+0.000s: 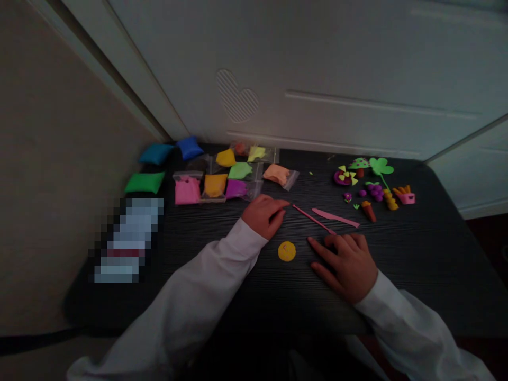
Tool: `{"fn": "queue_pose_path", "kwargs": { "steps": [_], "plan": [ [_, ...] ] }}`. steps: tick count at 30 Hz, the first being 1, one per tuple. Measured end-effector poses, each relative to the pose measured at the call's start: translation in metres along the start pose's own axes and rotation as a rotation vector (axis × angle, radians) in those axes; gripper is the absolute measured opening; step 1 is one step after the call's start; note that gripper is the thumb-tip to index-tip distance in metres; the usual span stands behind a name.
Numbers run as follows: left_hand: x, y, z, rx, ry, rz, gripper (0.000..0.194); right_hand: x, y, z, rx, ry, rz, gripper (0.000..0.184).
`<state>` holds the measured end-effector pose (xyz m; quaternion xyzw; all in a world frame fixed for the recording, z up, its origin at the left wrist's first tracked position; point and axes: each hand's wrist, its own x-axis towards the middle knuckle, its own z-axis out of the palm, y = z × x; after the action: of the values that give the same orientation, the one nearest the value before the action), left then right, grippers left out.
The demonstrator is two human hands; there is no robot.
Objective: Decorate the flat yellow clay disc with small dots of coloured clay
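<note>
A flat yellow clay disc (287,251) with small markings lies on the dark table between my hands. My left hand (265,216) is beyond it to the left, index finger stretched out and thumb apart. Its fingertip is close to the upper end of a thin pink modelling stick (313,219). To the right of the disc rests my right hand (346,263), index finger and thumb spread and the other fingers bent. Nothing shows in its grasp; the stick's lower end lies just beyond it. A pink plastic knife (335,217) lies beside the stick.
Several bags of coloured clay, including a pink one (187,189) and a peach one (280,175), lie along the back left. Small clay models, such as a green flower (381,166) and purple grapes (375,192), stand back right. A pixelated area (130,238) covers the left side. A white panel (337,63) rises behind.
</note>
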<state>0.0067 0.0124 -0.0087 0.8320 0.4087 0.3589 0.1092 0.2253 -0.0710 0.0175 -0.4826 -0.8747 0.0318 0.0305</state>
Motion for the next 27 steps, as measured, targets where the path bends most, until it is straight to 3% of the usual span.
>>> {"fn": "queue_pose_path", "kwargs": {
  "steps": [9, 18, 27],
  "plan": [
    [-0.0005, -0.0002, -0.0007, 0.019, 0.006, -0.017, 0.022, -0.0010, 0.0051, 0.0038, 0.035, 0.078, 0.019, 0.046],
    [-0.0001, 0.0028, -0.0031, 0.008, 0.041, -0.090, 0.025, 0.0002, 0.0026, -0.0008, 0.041, 0.026, -0.002, 0.038],
    [0.0002, 0.0021, -0.0017, 0.001, 0.053, -0.078, 0.023, 0.0006, 0.0049, 0.0037, 0.031, 0.079, 0.017, 0.043]
  ]
}}
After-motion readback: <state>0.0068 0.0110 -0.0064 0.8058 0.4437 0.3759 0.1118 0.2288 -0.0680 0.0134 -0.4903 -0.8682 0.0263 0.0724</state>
